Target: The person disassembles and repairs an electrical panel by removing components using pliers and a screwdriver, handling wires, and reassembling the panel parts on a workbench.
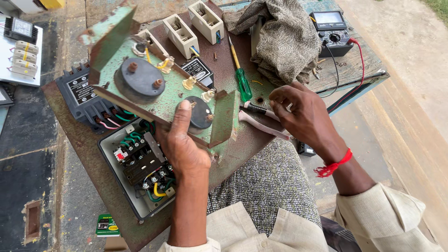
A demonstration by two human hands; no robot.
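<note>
1. Green panel [154, 88], propped up on edge over the rusty plate [242, 140], steadied by the left hand [184, 144] alone: thumb pressed up against the panel's face beside a black disc [201, 112], other fingers hidden behind the lower rim, so grip depth cannot be told. Likely to tip or slide if that thumb eases, dropping the panel's weight onto the open box [135, 170] just beneath.
2. Open box with bare terminals and green, yellow and red wires directly under the panel's lower edge. Risk of pinched or pulled wires should the metal rim scrape across.
3. Black unit [86, 100] left of the box, wired at its lower side, partly tucked under the panel. Same strain on its leads from any swing of the panel.
4. Right hand [303, 116] half curled, fingertips closing on a small dark-tipped tool [254, 108] lying on the plate near pale pliers handles [261, 125]; firm hold not yet certain. Fumbled pickup likely while attention is split.
5. Green screwdriver [241, 79] lying loose just beside that hand. Easily knocked and rolled toward the plate's edge.
6. Meter [332, 32] on the wooden bench, leads trailing toward the right wrist. Snagging possible.
</note>
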